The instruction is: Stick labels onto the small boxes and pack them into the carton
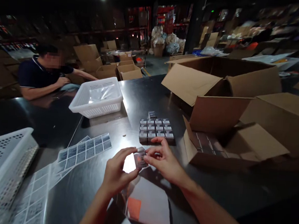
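Between my hands is a small dark box (140, 159) with an orange mark, tilted up above the table. My left hand (117, 170) grips its left side between thumb and fingers. On its right edge, the thumb and forefinger of my right hand (165, 160) are pinched close, the other fingers curled. Just beyond stand rows of similar small boxes (156, 128) with white labels facing up, and a single box (151, 114) stands behind them. Below my hands lies a pale flat packet (155, 204) with an orange patch.
Sheets of labels (85, 152) lie left on the dark metal table (137, 97). A white basket (102, 105) holds clear plastic; another basket (7, 170) is at near left. An open carton (213, 160) with small boxes stands right, before a larger carton (190, 82). A person (42, 72) sits far left.
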Motion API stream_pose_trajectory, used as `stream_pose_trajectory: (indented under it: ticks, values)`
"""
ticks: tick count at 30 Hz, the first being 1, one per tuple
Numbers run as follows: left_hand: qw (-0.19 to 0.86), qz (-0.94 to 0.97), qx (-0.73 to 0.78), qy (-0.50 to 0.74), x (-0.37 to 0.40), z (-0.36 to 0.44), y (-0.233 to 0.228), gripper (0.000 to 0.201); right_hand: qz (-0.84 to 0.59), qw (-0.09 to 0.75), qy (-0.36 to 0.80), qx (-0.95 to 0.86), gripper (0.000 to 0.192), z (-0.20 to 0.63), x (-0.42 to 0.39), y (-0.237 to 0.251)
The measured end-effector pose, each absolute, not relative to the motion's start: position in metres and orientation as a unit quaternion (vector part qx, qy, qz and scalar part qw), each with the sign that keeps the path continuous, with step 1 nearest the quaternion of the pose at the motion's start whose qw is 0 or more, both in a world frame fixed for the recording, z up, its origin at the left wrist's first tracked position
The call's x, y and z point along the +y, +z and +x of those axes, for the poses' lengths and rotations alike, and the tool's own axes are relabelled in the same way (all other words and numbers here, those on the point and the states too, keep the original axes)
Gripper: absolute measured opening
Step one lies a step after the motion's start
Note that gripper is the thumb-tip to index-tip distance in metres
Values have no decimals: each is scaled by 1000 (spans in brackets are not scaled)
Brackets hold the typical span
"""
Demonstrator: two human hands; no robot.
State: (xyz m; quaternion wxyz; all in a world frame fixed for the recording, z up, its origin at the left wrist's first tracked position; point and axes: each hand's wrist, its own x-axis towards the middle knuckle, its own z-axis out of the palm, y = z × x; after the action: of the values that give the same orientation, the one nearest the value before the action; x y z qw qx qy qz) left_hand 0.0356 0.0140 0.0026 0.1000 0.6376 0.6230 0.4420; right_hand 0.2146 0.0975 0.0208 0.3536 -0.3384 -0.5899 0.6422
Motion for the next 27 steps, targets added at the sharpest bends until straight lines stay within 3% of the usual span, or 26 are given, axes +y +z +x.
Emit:
stream_pose_trajectory:
  ticks: [15, 24, 27]
  values:
    - [126, 628, 640, 425, 13, 34, 1, 42, -340, 342, 659, -577, 54, 214, 94, 21]
    - [91, 630, 643, 425, 12, 35, 1, 41, -400, 422, 569, -581, 60, 207, 101, 4]
    - [65, 581, 682, 439, 12, 31, 2, 42, -404, 479, 512, -587, 50, 211, 104, 7]
